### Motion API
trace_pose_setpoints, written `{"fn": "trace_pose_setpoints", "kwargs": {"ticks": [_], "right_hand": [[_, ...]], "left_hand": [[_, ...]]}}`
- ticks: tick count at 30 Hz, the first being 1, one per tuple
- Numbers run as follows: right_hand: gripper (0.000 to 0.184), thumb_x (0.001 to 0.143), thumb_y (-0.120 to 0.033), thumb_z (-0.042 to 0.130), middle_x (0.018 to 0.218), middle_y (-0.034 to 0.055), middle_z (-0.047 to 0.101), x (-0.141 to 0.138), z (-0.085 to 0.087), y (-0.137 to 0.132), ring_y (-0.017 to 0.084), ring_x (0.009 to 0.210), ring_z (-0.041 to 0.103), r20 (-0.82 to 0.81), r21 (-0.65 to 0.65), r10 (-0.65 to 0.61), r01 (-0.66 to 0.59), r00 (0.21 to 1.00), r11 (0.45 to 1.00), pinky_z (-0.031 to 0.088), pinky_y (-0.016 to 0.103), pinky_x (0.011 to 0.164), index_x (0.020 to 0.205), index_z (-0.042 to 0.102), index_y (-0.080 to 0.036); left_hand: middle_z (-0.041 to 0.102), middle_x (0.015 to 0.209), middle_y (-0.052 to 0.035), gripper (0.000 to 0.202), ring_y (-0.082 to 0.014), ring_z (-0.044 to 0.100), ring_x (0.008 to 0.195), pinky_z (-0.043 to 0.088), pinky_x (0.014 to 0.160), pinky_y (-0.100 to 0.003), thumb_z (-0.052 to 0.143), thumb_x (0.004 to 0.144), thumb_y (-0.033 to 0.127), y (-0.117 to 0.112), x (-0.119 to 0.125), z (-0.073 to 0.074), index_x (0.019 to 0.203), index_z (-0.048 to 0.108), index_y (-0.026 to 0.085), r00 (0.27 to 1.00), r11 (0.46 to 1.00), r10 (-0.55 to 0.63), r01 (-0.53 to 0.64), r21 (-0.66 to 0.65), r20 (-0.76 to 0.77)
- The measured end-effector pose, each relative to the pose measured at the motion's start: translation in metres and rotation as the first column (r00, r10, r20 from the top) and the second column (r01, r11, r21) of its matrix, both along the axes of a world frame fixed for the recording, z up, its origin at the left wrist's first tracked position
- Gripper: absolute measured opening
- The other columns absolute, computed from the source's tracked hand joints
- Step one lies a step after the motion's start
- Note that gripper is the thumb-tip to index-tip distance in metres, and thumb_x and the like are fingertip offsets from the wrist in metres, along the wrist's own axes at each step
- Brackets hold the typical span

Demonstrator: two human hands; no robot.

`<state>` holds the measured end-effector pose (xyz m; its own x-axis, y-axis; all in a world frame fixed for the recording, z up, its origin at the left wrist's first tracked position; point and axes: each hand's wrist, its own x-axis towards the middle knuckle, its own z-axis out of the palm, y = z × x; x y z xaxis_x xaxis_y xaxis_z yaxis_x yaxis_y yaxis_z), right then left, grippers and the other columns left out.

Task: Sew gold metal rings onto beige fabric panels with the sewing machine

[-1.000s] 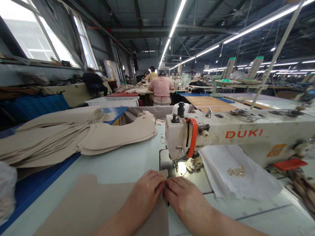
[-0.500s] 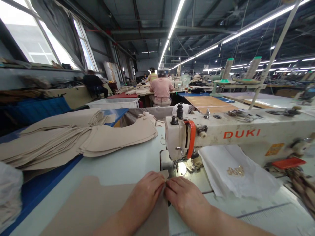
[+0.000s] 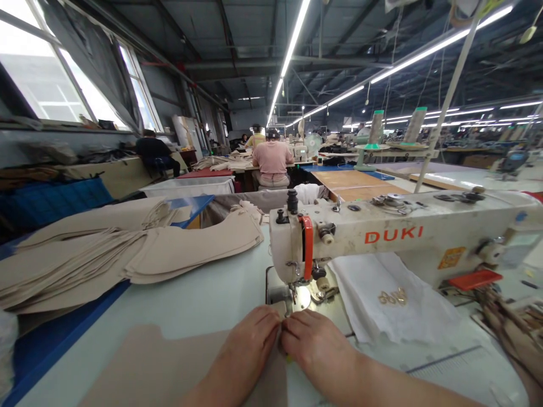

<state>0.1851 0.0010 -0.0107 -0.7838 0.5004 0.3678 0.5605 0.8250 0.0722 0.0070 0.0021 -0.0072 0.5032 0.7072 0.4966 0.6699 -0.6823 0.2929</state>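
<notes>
The beige panel [image 3: 169, 362] lies flat on the pale worktable [image 3: 203, 299], left and front of the sewing machine [image 3: 339, 226]. Its surface is plain and matte. The far edge is stepped, with a rounded raised section at left; the near portion extends out of view.

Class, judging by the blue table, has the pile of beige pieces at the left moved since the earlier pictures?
No. The pile of beige pieces lies across the same part of the blue table; the whole view shifted.
</notes>
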Motion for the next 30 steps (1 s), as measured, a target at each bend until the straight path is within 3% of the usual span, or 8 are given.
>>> {"fn": "trace_pose_setpoints", "kwargs": {"ticks": [6,12,19,30], "right_hand": [[0.014,0.081,-0.020,0.071,0.089,0.0018,0.063,0.017,0.002,-0.002,0.019,0.082,0.056,-0.009,-0.015,-0.033,0.032,0.999,0.999,0.046,0.032,0.077,0.089,0.060,-0.015],[0.010,0.085,-0.019,0.068,0.094,0.0031,0.065,0.023,0.008,0.014,0.019,0.087,0.058,0.014,-0.093,-0.074,0.075,0.997,0.993,0.047,0.031,0.081,0.091,0.062,-0.014],[0.008,0.087,-0.017,0.065,0.097,0.0047,0.066,0.024,0.007,0.022,0.019,0.091,0.058,-0.019,-0.107,-0.081,0.079,0.997,0.991,0.047,0.031,0.084,0.093,0.062,-0.013],[0.014,0.086,-0.018,0.067,0.097,0.0045,0.065,0.024,-0.005,0.017,0.019,0.090,0.057,-0.126,-0.069,-0.067,0.059,0.990,0.996,0.047,0.031,0.083,0.097,0.059,-0.012]], "left_hand": [[0.073,0.088,-0.0031,0.020,-0.0186,0.069,0.083,0.058,0.078,-0.029,0.050,0.085,0.007,0.005,0.016,0.001,0.084,0.064,0.020,0.999,1.000,-0.002,0.002,-0.015,-0.042],[0.075,0.101,-0.0057,0.021,-0.0204,0.070,0.095,0.056,0.087,-0.033,0.053,0.084,0.006,0.025,0.024,0.000,0.092,0.067,0.020,0.996,0.997,0.035,-0.041,-0.064,-0.082],[0.075,0.093,-0.0039,0.019,-0.0194,0.071,0.087,0.056,0.081,-0.030,0.053,0.085,0.008,0.036,0.023,0.001,0.085,0.066,0.021,0.997,0.995,0.050,-0.055,-0.087,-0.055],[0.075,0.098,-0.0040,0.017,-0.0200,0.071,0.090,0.058,0.082,-0.032,0.055,0.083,0.008,0.037,0.022,-0.003,0.086,0.065,0.021,0.995,0.998,0.036,-0.040,-0.042,-0.089]]}}
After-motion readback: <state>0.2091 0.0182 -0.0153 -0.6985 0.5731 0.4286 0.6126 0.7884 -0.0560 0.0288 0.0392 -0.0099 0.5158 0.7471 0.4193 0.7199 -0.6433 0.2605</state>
